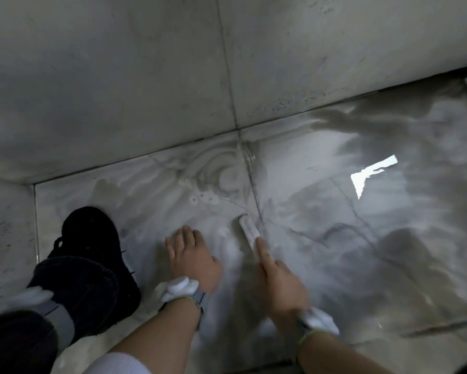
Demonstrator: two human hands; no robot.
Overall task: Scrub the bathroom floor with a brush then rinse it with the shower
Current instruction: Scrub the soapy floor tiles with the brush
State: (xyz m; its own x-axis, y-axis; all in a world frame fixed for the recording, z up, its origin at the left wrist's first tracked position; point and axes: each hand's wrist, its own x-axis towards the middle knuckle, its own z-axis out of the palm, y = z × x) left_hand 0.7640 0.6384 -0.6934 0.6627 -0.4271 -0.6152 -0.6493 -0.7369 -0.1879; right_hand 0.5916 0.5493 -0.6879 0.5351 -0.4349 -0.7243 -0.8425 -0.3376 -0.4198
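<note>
Where the grey wall (119, 76) meets it, the wet marble floor (362, 238) shines; a black shoe (92, 255) stands at left — the left hand (193, 259) lies flat, fingers straight, beside the right hand (283, 287) gripping the white brush (249, 230) — bristles on the floor

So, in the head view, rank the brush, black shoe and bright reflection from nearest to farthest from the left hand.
From the left hand:
1. Brush, just to its right, gripped by the right hand.
2. Black shoe, on its left.
3. Bright reflection, far right on the wet floor.
</note>
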